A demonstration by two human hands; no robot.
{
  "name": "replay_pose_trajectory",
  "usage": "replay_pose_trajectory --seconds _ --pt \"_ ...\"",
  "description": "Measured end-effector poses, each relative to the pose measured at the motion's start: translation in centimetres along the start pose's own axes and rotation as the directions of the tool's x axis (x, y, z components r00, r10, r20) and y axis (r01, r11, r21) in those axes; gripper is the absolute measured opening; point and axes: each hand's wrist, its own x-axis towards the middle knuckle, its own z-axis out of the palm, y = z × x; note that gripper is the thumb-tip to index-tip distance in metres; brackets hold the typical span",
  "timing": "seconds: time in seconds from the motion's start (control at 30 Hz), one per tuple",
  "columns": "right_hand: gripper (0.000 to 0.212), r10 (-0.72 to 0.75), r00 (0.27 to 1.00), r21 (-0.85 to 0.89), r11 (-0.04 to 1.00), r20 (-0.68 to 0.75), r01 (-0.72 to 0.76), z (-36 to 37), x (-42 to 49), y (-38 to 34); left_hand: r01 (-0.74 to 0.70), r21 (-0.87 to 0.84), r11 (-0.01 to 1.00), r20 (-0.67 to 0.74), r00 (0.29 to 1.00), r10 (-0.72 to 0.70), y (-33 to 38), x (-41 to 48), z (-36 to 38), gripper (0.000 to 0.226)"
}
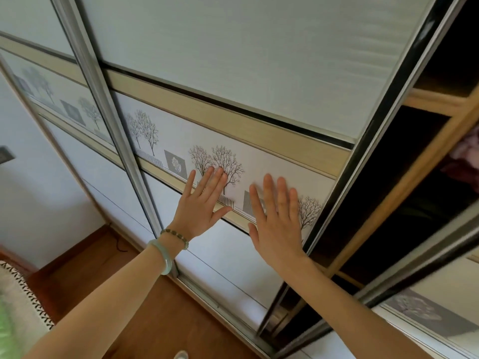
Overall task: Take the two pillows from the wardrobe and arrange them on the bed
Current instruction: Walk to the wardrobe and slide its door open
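A white sliding wardrobe door (pixel 233 60) with a printed band of bare trees fills the middle of the view. Both my palms lie flat on it with straight fingers: my left hand (pixel 201 203) over the tree band, my right hand (pixel 277 224) beside it, close to the door's dark right edge. To the right of that edge the wardrobe stands partly open, showing dark compartments (pixel 388 190) and a wooden shelf (pixel 435 102). Pink-purple fabric (pixel 466 159) shows inside at the far right; I cannot tell whether it is a pillow. The bed's edge (pixel 18 301) shows at the lower left.
Another sliding door panel (pixel 59 99) overlaps on the left behind a metal frame rail (pixel 114 130). A third panel (pixel 427 314) sits at the lower right. Brown wooden floor (pixel 108 286) lies between bed and wardrobe, with the door track (pixel 220 304) along it.
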Motion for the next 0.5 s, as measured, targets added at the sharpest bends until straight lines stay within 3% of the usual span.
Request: replay_pose_trajectory --seconds 0.5 --pt "0.086 -0.009 1.000 0.008 1.000 -0.024 0.010 2.6 9.9 -9.6 -0.067 0.018 0.998 0.048 0.997 0.066 -14.4 -0.8 2.9 0.075"
